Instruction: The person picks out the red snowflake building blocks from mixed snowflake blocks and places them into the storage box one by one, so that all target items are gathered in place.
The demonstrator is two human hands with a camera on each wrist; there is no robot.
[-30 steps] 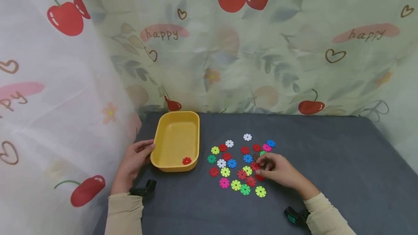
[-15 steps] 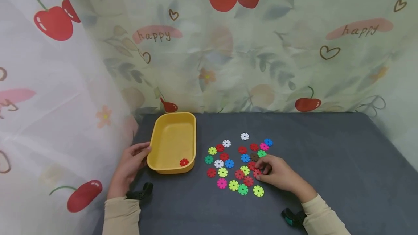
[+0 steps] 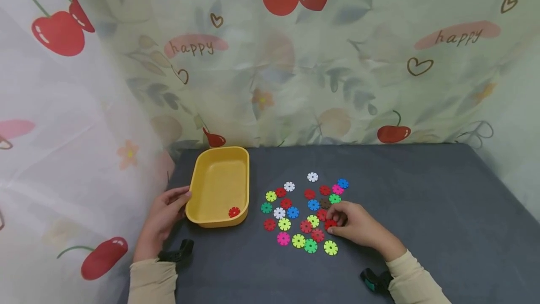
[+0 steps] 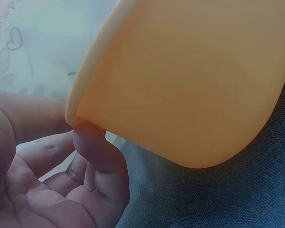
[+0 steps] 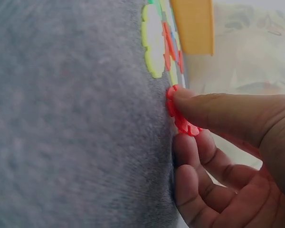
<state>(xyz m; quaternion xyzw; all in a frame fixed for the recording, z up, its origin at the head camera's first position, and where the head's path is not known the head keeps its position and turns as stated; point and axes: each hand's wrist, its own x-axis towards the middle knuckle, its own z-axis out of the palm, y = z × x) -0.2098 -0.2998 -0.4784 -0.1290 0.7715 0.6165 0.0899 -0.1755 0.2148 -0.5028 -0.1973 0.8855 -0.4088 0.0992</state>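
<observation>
My left hand grips the left side of a yellow plastic tub; in the left wrist view the fingers curl under its rim. One red snowflake disc lies inside the tub, near its front. At the right edge of a spread of notched discs, my right hand pinches a red snowflake disc between thumb and fingers. The right wrist view shows this disc tilted, low beside the cloth. Just beyond these fingers lie a brown disc and a green disc.
Several flat discs, such as a pink one, a yellow one and a white one, lie loose on the dark grey tablecloth, some overlapping. A printed curtain stands behind the table and along its left side.
The head view has turned slightly, so everything sits further left. My right hand has drawn back a little, uncovering the green disc, and stays at the red disc. The left hand keeps its hold.
</observation>
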